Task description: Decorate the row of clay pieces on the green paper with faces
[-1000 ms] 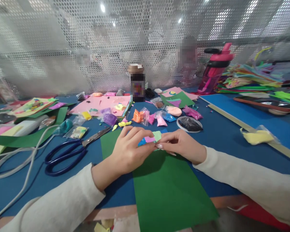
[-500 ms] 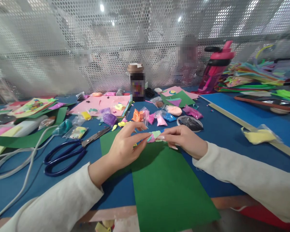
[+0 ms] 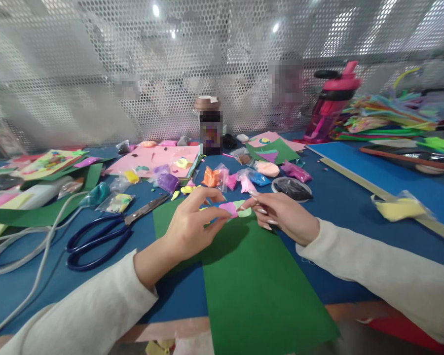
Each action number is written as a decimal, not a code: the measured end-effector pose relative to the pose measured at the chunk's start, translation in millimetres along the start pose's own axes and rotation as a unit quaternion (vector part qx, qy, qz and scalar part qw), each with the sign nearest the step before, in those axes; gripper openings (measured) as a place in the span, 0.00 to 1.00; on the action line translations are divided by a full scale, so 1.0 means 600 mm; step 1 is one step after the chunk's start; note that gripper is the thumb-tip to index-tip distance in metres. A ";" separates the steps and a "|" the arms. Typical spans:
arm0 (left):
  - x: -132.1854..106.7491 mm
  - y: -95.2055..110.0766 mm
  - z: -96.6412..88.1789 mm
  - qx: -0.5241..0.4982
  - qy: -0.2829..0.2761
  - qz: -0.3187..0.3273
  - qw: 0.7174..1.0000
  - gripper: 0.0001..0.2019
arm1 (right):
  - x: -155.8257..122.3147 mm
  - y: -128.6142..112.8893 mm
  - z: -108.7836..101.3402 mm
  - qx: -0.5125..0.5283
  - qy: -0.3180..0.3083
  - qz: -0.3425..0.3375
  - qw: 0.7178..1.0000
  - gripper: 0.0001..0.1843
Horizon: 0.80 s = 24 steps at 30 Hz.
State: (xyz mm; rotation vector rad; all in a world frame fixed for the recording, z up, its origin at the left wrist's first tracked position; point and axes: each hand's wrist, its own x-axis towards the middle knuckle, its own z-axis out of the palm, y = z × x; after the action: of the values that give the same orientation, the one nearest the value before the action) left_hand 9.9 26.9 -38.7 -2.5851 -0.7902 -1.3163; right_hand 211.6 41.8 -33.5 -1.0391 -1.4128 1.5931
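Note:
My left hand (image 3: 190, 222) pinches the purple end of a small, flat purple-and-light-green piece of modelling clay (image 3: 228, 208) between thumb and fingertips. At its light-green end, the thumb and index finger of my right hand (image 3: 288, 213) are closed on the edge, with the other fingers curled below. Both hands hover over the upper part of a dark green sheet (image 3: 259, 286), which overhangs the table's front edge. Behind the fingers lie small bags of coloured clay, among them an orange one (image 3: 209, 176), a blue one (image 3: 258, 178) and a purple one (image 3: 167, 182).
Blue-handled scissors (image 3: 99, 241) lie left of my left hand, beside a white cable (image 3: 46, 246). A lidded cup (image 3: 207, 104) and a pink bottle (image 3: 327, 106) stand at the back, before a perforated metal screen (image 3: 163, 64). A yellow clay bag (image 3: 399, 208) sits at right.
My right fingers have shifted slightly and lifted at the clay's green end. More of the purple and green surface shows now. My left hand has barely moved.

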 end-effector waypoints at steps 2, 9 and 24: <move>0.001 0.001 -0.001 -0.002 0.004 -0.005 1.000 0.02 | 0.001 0.002 -0.001 0.008 0.013 -0.007 1.000 0.19; 0.002 0.003 -0.002 0.007 0.036 -0.006 0.999 0.04 | 0.002 0.003 -0.004 0.010 0.024 -0.015 1.000 0.18; 0.003 0.005 -0.004 0.024 0.036 -0.001 0.999 0.03 | -0.001 -0.001 -0.002 -0.023 0.012 -0.012 1.000 0.18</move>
State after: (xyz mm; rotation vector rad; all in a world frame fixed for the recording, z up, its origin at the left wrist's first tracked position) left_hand 10.4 24.1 -35.4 -2.4858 -0.8017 -1.3636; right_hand 213.0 42.1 -32.7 -1.0605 -1.4468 1.5324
